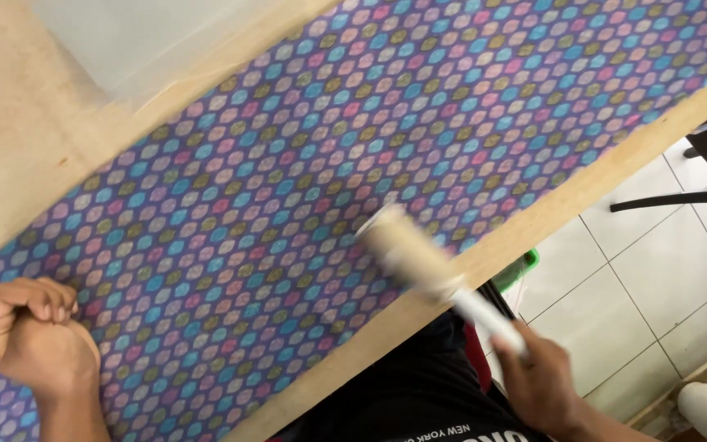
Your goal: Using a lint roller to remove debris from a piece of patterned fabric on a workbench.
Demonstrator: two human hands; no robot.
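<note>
A long strip of fabric (353,147) printed with blue, pink and olive hexagons on purple lies across a pale wooden table (18,106). My right hand (538,385) grips the white handle of a lint roller (411,250), whose pale cylinder rests on the fabric near the table's front edge and is blurred by motion. My left hand (30,336) is a closed fist pressing on the fabric at the lower left, holding nothing that I can see.
A translucent plastic sheet (141,41) lies at the table's far side. Below the table edge are white floor tiles (656,278), a green object (525,266), black chair legs (681,196) and my dark clothing (419,393).
</note>
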